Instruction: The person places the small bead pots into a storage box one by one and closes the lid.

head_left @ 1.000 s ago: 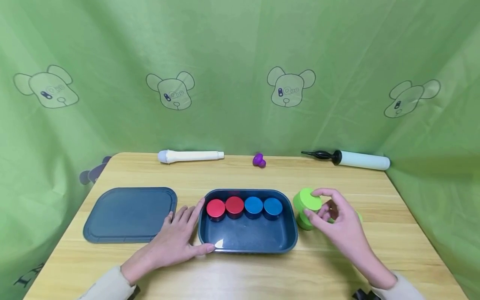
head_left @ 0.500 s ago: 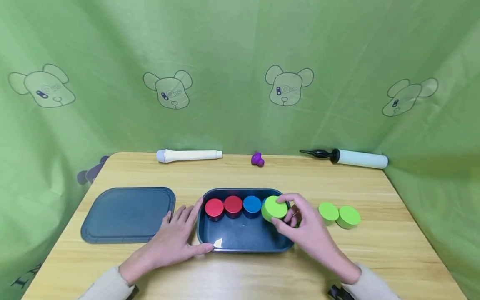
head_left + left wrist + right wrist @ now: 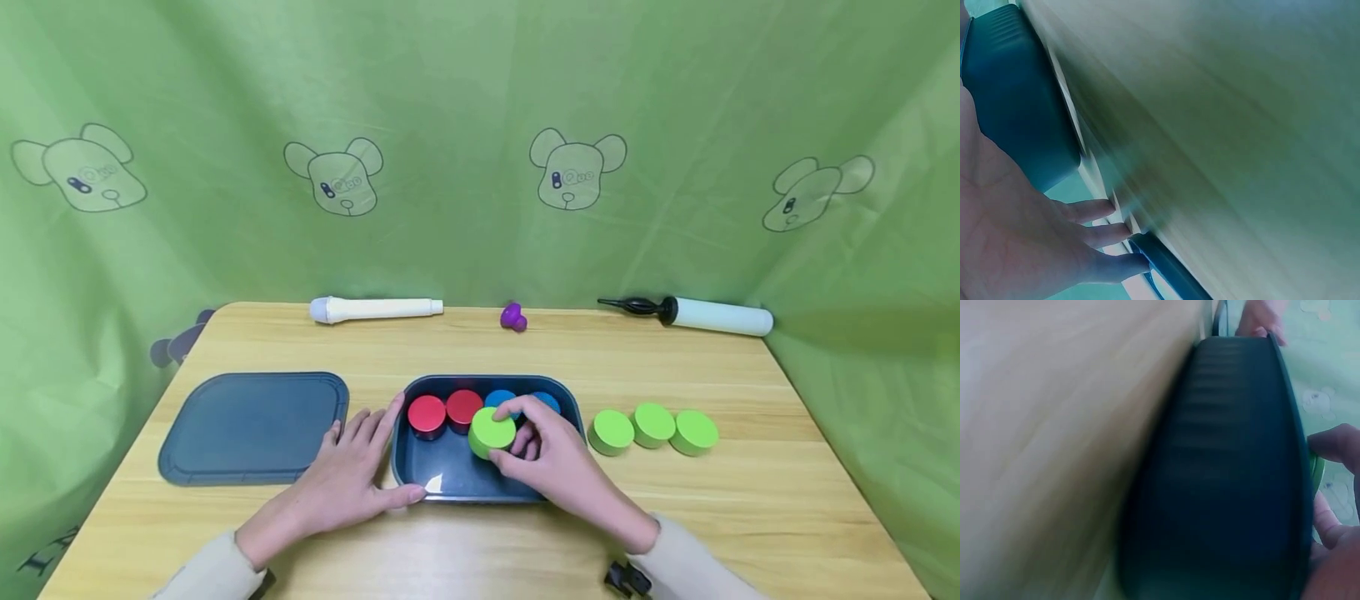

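Observation:
A dark blue rectangular box (image 3: 450, 479) lies at the middle of the table. Inside, two red cylinders (image 3: 427, 414) and two blue cylinders (image 3: 501, 398) stand in a row along the back wall, the blue ones partly covered. My right hand (image 3: 558, 458) pinches a short green cylinder (image 3: 491, 432) between thumb and fingers, over the inside of the box, in front of the blue ones. In the right wrist view the box wall hides most of it. My left hand (image 3: 352, 483) rests with spread fingers at the box's left rim, thumb at the near corner.
Three more green cylinders (image 3: 653, 425) stand to the right of the box. A flat dark blue lid (image 3: 255, 429) lies on the left. Along the back edge are a white microphone-shaped stick (image 3: 377, 309), a small purple object (image 3: 513, 317) and a hand pump (image 3: 720, 317).
My right hand has carried the green cylinder leftward from beside the box to over its inside. The other green cylinders show fully again. My left hand stays at the rim.

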Action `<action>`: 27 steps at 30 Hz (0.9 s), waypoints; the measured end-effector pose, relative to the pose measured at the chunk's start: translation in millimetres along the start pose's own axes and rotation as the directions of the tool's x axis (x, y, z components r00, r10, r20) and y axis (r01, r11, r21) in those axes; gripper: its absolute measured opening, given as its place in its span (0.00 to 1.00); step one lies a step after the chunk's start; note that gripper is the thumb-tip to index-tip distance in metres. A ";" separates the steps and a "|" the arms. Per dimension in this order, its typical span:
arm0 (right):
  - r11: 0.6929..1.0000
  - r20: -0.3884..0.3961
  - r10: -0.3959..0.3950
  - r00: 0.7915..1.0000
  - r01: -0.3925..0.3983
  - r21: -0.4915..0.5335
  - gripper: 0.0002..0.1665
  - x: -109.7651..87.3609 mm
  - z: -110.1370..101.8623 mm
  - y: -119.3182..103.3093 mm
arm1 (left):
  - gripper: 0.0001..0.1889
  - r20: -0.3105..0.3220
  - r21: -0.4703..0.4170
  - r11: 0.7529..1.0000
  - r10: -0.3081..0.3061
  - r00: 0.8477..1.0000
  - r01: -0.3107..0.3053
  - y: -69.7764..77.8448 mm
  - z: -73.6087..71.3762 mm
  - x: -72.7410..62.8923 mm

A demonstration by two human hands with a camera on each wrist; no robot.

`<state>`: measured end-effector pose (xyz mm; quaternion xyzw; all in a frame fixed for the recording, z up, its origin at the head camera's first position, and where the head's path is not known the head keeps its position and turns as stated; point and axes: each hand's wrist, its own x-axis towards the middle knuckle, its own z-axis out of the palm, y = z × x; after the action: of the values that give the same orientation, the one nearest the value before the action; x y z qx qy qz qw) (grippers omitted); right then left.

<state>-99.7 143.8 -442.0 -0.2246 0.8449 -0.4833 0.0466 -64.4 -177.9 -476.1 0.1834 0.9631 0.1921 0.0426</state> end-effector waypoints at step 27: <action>0.986 0.215 0.100 0.971 -0.068 -0.154 0.21 27.2 63.5 -25.5 | 0.63 -0.019 0.005 1.000 0.012 1.000 -0.012 0.0 0.4 -0.3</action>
<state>-96.7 70.7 -450.4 -0.2440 0.8761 -0.3898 0.1448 -64.1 -177.9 -476.4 0.1877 0.9628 0.1919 0.0318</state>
